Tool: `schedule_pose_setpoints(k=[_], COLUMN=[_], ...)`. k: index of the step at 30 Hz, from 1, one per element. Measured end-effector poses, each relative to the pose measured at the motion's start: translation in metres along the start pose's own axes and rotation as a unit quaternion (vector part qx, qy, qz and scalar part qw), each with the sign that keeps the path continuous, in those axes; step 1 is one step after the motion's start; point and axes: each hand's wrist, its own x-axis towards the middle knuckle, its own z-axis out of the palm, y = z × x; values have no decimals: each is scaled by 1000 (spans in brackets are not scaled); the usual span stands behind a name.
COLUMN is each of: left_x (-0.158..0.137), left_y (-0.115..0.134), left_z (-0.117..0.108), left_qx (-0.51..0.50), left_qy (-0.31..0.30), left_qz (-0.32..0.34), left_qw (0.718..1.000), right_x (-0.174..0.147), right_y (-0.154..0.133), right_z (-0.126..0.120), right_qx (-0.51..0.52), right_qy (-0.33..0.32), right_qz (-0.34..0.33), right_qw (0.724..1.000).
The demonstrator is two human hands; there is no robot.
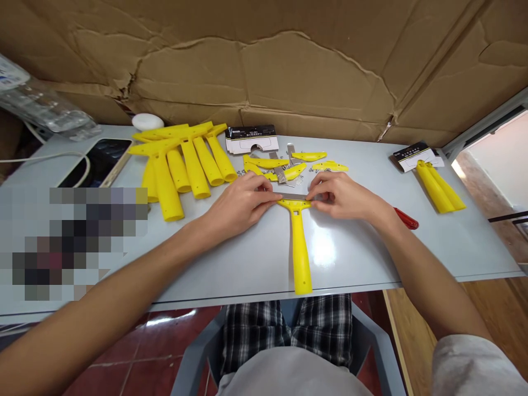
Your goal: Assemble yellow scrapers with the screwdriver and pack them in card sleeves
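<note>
A yellow scraper handle (301,250) lies on the table with its grip pointing toward me. Along the top of its wide head sits a flat metal blade (293,196). My left hand (243,201) pinches the blade's left end between thumb and fingers. At the other end, my right hand (342,197) grips the blade in the same way, its fingertips by the head's right corner. Just beyond my hands lie several yellow clamp pieces (308,156), loose blades (291,149) and small screws, partly hidden by my fingers.
Several yellow scraper handles (193,168) are piled at the left, near a phone (97,162) and a white round object (147,121). Packaging cards (252,139) lie at the back. Two handles (439,187) and a red tool (406,218) are at the right. Cardboard (264,71) stands behind.
</note>
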Motion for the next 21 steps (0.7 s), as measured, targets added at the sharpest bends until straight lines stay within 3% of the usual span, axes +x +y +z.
schedule_pose_setpoints(k=[21], left_x=[0], left_y=[2], left_z=[-1], left_qx=[6], left_qy=[0], left_qz=[-44], left_qw=[999], right_x=[0], right_y=[3], right_z=[0], right_qx=[27], right_qy=[-20], right_qz=[-17], right_qw=[999])
